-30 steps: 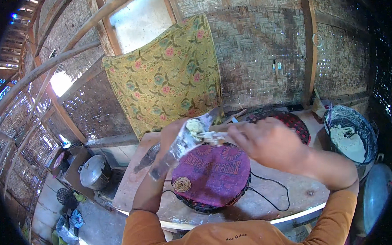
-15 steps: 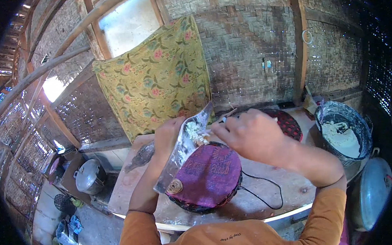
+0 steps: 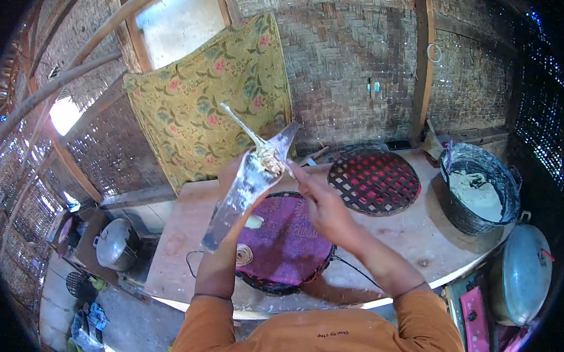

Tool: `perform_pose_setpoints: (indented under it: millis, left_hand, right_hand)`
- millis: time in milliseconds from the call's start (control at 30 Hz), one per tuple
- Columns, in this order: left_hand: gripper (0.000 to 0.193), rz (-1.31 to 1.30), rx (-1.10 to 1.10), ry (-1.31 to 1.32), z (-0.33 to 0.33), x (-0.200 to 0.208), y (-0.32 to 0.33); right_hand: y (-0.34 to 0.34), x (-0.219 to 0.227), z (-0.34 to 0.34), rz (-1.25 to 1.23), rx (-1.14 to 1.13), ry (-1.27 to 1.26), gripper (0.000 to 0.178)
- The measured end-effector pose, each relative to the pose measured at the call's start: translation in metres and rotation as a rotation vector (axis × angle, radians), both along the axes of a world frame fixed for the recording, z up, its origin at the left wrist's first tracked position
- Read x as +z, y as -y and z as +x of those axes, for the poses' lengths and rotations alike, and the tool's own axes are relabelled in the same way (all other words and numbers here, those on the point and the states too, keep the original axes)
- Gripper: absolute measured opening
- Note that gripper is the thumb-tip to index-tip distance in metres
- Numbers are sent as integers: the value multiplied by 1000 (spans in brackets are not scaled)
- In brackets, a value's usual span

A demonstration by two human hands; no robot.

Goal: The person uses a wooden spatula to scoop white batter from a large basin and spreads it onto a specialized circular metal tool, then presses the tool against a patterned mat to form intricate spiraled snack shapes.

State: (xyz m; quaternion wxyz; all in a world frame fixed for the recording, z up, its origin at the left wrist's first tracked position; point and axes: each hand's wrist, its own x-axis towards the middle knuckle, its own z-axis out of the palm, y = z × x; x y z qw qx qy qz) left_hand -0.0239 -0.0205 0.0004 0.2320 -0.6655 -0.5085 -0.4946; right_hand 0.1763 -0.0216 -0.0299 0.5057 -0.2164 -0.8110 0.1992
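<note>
My left hand [image 3: 227, 176], partly hidden behind a clear plastic sheet [image 3: 224, 221], grips the sheet and holds it raised. A sticky clump of pale dough [image 3: 267, 162] lies on the plastic, with more smeared around it. From the clump a thin dough-coated stick [image 3: 240, 122] points up and to the left. My right hand [image 3: 324, 212] is closed, its fingertips pinching the sheet's right edge beside the dough. Below my hands, a purple printed cloth [image 3: 291, 245] covers a round woven tray. A coiled spiral of dough [image 3: 243, 254] rests on the cloth's left side.
Behind the tray lies a round open-weave basket lid [image 3: 373, 181] on the wooden table [image 3: 410, 233]. A dark bucket of pale dough [image 3: 484, 192] stands at the right, near a large metal lid [image 3: 527, 275]. A lidded pot [image 3: 116, 245] is at the left.
My right hand has moved down and left, onto the sheet's edge. The dough-coated stick now juts out up and left from the clump. The basket lid behind has come into full view.
</note>
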Motion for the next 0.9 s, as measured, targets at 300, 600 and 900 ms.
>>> perform_pose_setpoints:
  millis: [300,600,900]
  left_hand:
    - [27,-64,-28,59,-94,-17,-5]
    - [31,-82,-267,92,-59,13,7]
    - [36,-209,-328,135,-40,22,-41]
  right_hand:
    - [41,16,0,-330,-8,64,52]
    - [72,-13,-40,-240,-269,72,36]
    - [89,33,97,-692,-482,-157,37]
